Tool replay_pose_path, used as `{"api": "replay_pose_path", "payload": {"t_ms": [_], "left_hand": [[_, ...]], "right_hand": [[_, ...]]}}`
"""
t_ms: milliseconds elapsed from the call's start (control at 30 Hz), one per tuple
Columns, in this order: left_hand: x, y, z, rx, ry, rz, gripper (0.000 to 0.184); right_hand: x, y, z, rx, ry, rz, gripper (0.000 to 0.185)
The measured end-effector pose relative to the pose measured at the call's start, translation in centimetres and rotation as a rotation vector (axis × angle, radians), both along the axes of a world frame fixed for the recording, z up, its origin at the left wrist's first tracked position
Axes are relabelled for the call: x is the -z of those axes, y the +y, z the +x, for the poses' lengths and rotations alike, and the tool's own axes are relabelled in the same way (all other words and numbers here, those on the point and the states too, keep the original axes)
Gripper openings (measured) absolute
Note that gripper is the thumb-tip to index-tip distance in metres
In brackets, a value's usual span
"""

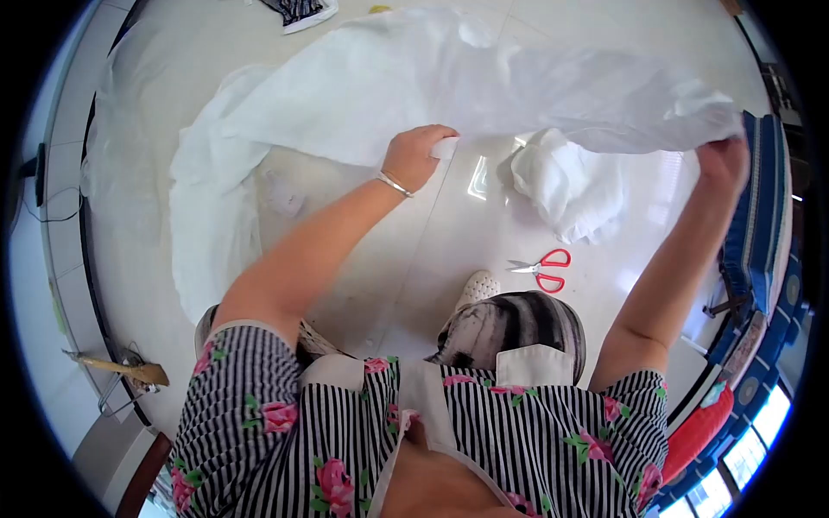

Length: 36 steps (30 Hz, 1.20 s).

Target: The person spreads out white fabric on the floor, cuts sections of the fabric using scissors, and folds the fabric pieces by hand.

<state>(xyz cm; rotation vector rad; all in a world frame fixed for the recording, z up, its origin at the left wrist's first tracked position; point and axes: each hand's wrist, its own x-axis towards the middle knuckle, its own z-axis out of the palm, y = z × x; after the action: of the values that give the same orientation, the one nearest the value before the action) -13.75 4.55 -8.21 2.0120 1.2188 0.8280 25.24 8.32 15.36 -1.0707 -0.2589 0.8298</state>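
Note:
A long sheet of thin white fabric [345,82] spreads in an arc over the pale floor and up between my hands. My left hand [417,158], with a silver bangle on the wrist, is closed on an edge of it near the middle. At the right, my right hand [724,160] grips the far end of the fabric, slightly blurred. A bunched white cloth [566,186] lies on the floor between the hands, lower down. Scissors with red handles [551,270] rest on the floor just below that bundle, blades pointing left.
A blue cushioned seat [760,207] stands at the right edge, with a red cushion [701,436] below it. A wooden-handled tool [129,369] is at the lower left. A dark patterned cloth [298,10] lies at the top. My shoe [479,287] is below centre.

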Motion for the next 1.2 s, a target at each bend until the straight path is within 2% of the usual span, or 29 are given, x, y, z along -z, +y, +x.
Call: {"api": "replay_pose_path", "payload": {"t_ms": [33,67,100,133,167,233,300,367,467,567,667,767,800,867,900,933,967,1000,1033,1067,1100,1133,1167,1200], "left_hand": [[-1.6,0.3,-0.4,0.054,0.013,-0.023,0.030],[-2.6,0.4,-0.6,0.109,0.026,-0.051,0.029],[-2.9,0.7,-0.6,0.125,0.026,-0.091,0.030],[-3.1,0.9,-0.6,0.141,0.027,-0.128,0.031],[-3.3,0.8,-0.6,0.159,0.032,-0.173,0.031],[-3.8,0.8,-0.6,0.221,0.081,-0.148,0.031],[-4.2,1.0,-0.7,0.272,0.094,-0.098,0.031],[-4.5,1.0,-0.9,0.299,0.074,-0.031,0.030],[-5.0,1.1,-1.3,0.269,0.112,-0.031,0.021],[-4.4,0.8,-0.7,0.096,-0.074,-0.005,0.015],[-4.6,0.2,0.6,-0.068,-0.023,-0.047,0.006],[-5.9,-0.7,2.5,-0.038,0.037,-0.061,0.014],[-6.0,-0.7,2.7,-0.040,0.025,-0.109,0.017],[-6.1,-0.3,3.4,-0.038,-0.004,-0.202,0.021],[-6.9,-0.2,3.4,0.075,-0.014,-0.124,0.020],[-8.5,-0.6,2.7,0.185,-0.023,-0.055,0.019],[-10.3,-0.9,1.3,0.293,-0.027,0.023,0.018],[-12.4,-0.9,-1.1,0.359,-0.004,0.028,0.017],[-13.8,-1.2,-4.6,0.417,0.021,0.022,0.016],[-12.6,-1.1,-9.1,0.367,0.105,0.233,0.009],[-11.5,-0.1,-15.6,0.376,0.294,0.077,0.004],[-11.5,0.3,-20.7,0.294,0.428,0.096,0.009],[-10.2,0.3,-26.2,0.232,0.563,0.439,0.011],[-10.5,0.2,-31.0,0.110,0.765,0.315,0.015]], "right_hand": [[4.5,1.4,6.2,0.064,-0.203,-0.158,0.029],[8.1,1.0,8.2,0.182,-0.512,-0.395,0.038],[9.9,0.6,8.9,0.237,-0.704,-0.573,0.050],[11.0,0.5,6.1,0.328,-0.903,-0.344,0.054],[13.3,0.1,5.2,0.111,-1.095,-0.278,0.055],[13.6,-1.5,-6.8,-0.407,-1.196,-0.150,0.047],[15.0,-1.9,-12.9,-0.757,-1.424,-0.099,0.057],[15.9,-1.0,-16.3,-1.134,-1.207,-0.523,0.051],[18.5,-0.3,-17.8,-1.363,-1.057,-0.673,0.040],[19.2,-0.5,-18.8,-1.169,-0.903,-0.460,0.045],[19.8,-0.1,-20.5,-0.857,-0.762,-0.510,0.045],[18.4,-0.1,-21.6,-0.525,-1.516,-0.327,0.042],[18.9,0.2,-21.2,-0.509,-1.668,-0.212,0.038],[19.3,0.5,-19.6,-0.440,-1.704,-0.168,0.037],[19.5,1.0,-18.4,-0.400,-1.726,-0.145,0.036],[22.1,1.7,-15.5,-0.350,-1.805,-0.205,0.030],[23.9,2.5,-10.2,-0.413,-1.783,-0.758,0.028],[24.4,1.6,-4.5,-0.251,-1.651,-0.785,0.029],[23.2,0.4,-0.1,-0.262,-1.701,-1.080,0.029],[23.0,-2.1,4.4,-0.171,-1.737,-1.063,0.030],[21.5,-4.3,7.4,-0.153,-1.782,-1.225,0.030],[19.8,-6.4,9.8,-0.153,-1.814,-1.376,0.032],[18.9,-8.7,12.4,-0.150,-1.881,-1.441,0.031],[18.3,-10.4,14.7,-0.115,-1.874,-1.490,0.031]]}}
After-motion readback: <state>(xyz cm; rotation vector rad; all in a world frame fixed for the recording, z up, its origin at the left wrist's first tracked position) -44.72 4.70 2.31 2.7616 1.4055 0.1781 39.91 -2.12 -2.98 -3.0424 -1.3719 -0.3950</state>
